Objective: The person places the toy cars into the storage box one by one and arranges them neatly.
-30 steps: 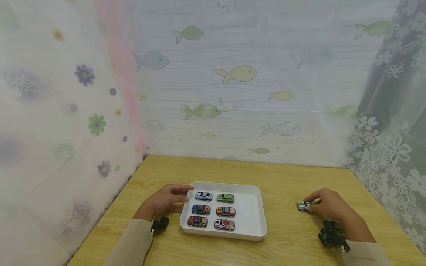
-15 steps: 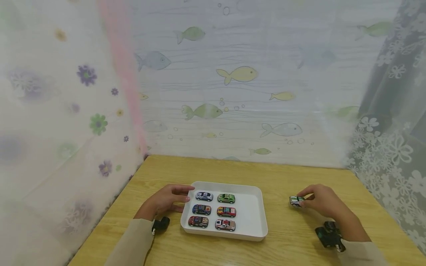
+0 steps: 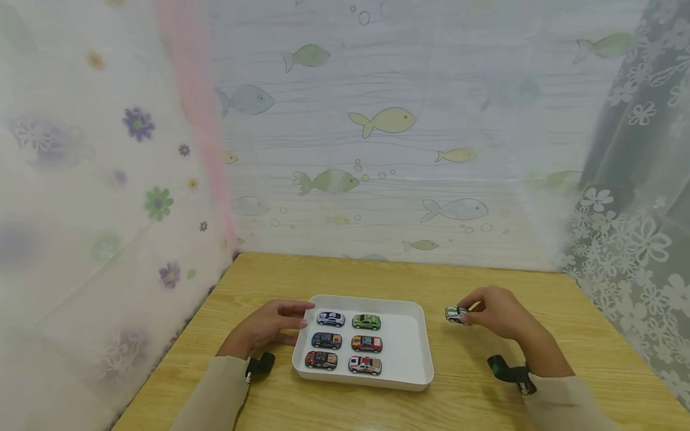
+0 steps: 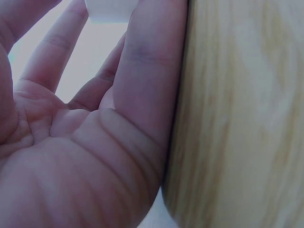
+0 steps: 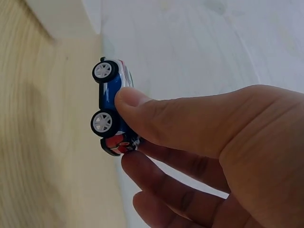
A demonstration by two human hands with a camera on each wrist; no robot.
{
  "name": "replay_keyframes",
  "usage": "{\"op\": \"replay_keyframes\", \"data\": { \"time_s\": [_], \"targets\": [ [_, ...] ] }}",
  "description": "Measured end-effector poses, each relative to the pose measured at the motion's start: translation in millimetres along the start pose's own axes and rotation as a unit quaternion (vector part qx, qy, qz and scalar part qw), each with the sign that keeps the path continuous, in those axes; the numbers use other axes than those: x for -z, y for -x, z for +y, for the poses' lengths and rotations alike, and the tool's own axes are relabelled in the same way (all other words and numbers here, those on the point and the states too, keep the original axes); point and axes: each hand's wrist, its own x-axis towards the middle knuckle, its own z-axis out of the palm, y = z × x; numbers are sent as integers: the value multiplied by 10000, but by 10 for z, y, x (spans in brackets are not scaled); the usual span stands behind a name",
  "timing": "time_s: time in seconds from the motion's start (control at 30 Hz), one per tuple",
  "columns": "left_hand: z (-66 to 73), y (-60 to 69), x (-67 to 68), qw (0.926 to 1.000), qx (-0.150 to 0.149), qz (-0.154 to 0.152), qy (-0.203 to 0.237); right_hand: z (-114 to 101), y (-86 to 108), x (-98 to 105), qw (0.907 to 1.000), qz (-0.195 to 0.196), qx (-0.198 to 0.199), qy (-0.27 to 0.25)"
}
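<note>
A white tray lies on the table with several toy cars standing in two columns in its left and middle part, among them a green car and a white-and-red car. At the tray's left side, my left hand touches the rim with fingers extended; its palm holds nothing. Between thumb and fingers, my right hand pinches a white toy car with green stripes, raised off the table right of the tray. The right wrist view shows the car's blue side and wheels.
The wooden table surrounds the tray and ends at a fish-printed curtain behind. A flowered sheet borders the left, a flowered lace curtain the right. Each wrist wears a black camera.
My right hand has carried the striped toy car leftward and upward, toward the tray. My left hand stays at the tray's left rim, and the cars in the tray stand as before.
</note>
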Motion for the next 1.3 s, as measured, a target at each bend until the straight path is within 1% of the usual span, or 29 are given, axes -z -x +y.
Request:
{"op": "replay_keyframes", "data": {
  "time_s": [0.2, 0.33, 0.5, 0.7, 0.9, 1.17, 1.3],
  "targets": [
    [-12, -4, 9, 10000, -29, -22, -20, -135, -113, -57, 9998, 18, 106, -138],
    [-14, 0, 9, 10000, -73, -58, -12, -223, -185, -105, 9996, -18, 98, -265],
    [-16, -7, 4, 10000, -77, -42, -18, -288, -270, -194, 9991, -48, 193, -362],
    [-12, -13, 3, 10000, -47, -30, -2, -359, -358, -294, 9990, 35, 265, -370],
    [-18, -12, 14, 10000, -39, -48, -2, -458, -436, -390, 9992, 76, 222, -315],
    [-35, -18, 31, 10000, -68, -65, -8, -594, -515, -541, 9995, -38, 45, -318],
    [-31, -17, 27, 9999, -87, -122, 1, -635, -539, -621, 9995, -35, -35, -297]
  ]
}}
